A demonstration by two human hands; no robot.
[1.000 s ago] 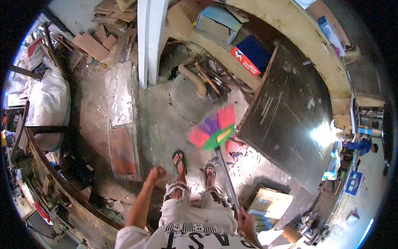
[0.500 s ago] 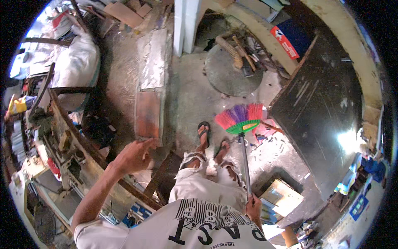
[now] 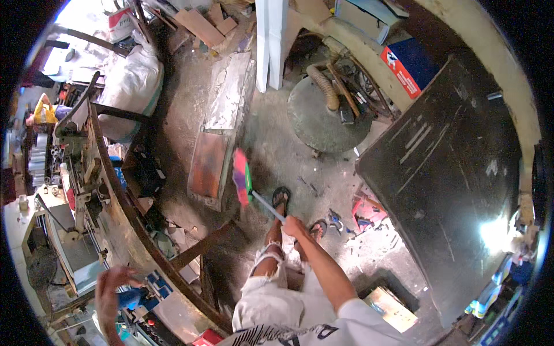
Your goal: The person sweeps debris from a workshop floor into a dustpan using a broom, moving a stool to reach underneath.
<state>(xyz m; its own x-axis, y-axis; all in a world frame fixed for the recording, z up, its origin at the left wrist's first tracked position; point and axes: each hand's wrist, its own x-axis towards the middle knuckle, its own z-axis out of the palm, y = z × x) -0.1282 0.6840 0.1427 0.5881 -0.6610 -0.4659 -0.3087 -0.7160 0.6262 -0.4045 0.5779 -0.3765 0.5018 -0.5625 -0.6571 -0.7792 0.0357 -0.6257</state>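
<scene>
My right hand (image 3: 294, 226) is closed round the grey handle of a broom (image 3: 242, 179), its arm reaching forward across my body. The broom head has pink and purple bristles and a green base. It is turned on edge, just left of my sandalled foot (image 3: 281, 199) and beside the raised slab with a reddish-brown end (image 3: 206, 164). My left hand (image 3: 112, 288) is blurred by motion at the lower left, its fingers loosely apart with nothing visible in them. Nearest to it are a blue compartmented tray (image 3: 156, 288) and a blue item on the workbench.
A large dark board (image 3: 444, 190) stands on the right. Ahead are a round grey lid (image 3: 323, 118) bearing a coiled hose and sticks, and a white post (image 3: 269, 46). White sacks (image 3: 130, 83) lie far left. Torn scraps and a pink piece (image 3: 369, 213) litter the floor at right.
The broom has swung from right of my feet to the left, turning its head on edge. My right hand has moved forward with it. My left hand has moved back and left, over the workbench.
</scene>
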